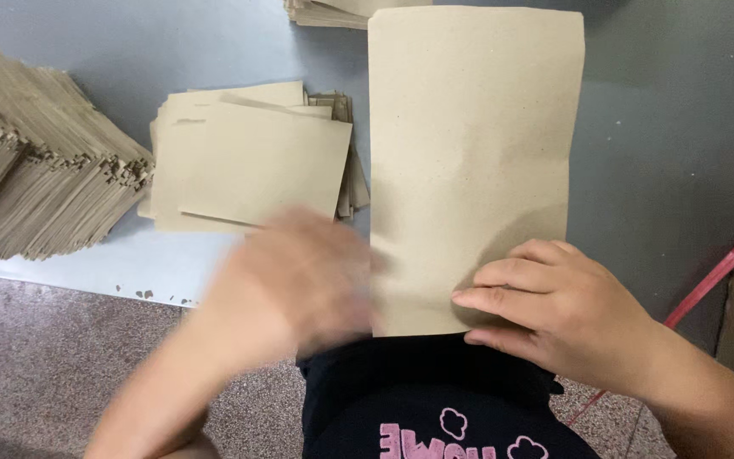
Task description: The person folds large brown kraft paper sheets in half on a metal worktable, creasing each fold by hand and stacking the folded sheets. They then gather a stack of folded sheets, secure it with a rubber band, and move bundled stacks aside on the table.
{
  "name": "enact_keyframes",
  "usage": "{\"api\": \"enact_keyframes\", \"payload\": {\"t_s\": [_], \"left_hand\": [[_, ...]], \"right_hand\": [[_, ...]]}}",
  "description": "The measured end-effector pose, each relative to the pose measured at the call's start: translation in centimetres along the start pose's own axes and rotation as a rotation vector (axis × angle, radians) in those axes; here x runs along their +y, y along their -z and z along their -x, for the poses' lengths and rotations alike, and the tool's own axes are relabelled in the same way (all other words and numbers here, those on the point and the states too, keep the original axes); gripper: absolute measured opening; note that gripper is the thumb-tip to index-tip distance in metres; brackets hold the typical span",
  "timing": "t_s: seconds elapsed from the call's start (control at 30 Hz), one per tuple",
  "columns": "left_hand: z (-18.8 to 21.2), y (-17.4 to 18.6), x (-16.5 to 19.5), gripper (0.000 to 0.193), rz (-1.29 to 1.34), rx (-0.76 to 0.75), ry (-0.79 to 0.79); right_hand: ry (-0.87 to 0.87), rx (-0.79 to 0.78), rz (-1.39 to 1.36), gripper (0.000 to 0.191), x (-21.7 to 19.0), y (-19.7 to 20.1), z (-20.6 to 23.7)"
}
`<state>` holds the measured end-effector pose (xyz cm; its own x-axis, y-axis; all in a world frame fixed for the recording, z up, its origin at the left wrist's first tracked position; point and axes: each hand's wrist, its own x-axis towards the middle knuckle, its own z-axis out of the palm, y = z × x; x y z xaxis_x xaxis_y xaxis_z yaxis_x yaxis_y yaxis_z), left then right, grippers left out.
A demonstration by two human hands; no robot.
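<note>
I see the tall rectangular brown paper sheet (469,161) flat on the grey tabletop (664,144). My right hand (554,310) presses its 5 o'clock corner, fingers (503,276) extended flat. My left hand (299,276), blurred, touches its 7 o'clock edge; finger state indeterminate. Stacked brown paper pieces (248,161) lie at 9 o'clock

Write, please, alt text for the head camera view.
A person's right hand presses flat on a tall brown paper sheet lying on a grey table, while the blurred left hand is at its left edge. Stacks of folded brown paper lie to the left.
</note>
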<state>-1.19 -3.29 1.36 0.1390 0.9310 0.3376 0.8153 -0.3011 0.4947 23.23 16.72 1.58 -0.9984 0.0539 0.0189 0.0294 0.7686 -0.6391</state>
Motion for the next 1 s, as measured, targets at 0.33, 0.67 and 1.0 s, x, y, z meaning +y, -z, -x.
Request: {"api": "enact_keyframes", "payload": {"t_s": [0.33,0.67,1.0], "left_hand": [[-3.2,-1.8,2.8,0.033,-0.039,-0.15,-0.054],[-3.7,-3.7,-3.4,0.031,-0.052,0.063,0.041],[-3.6,-3.6,-2.7,0.026,0.06,0.104,0.26]], "right_hand": [[0.052,0.035,0.035,0.034,0.6,-0.9,0.8],[0.166,-0.03,0.056,0.091,5.0,1.9,1.2],[-0.386,0.339,-0.008,0.017,7.6,-0.2,2.8]]}}
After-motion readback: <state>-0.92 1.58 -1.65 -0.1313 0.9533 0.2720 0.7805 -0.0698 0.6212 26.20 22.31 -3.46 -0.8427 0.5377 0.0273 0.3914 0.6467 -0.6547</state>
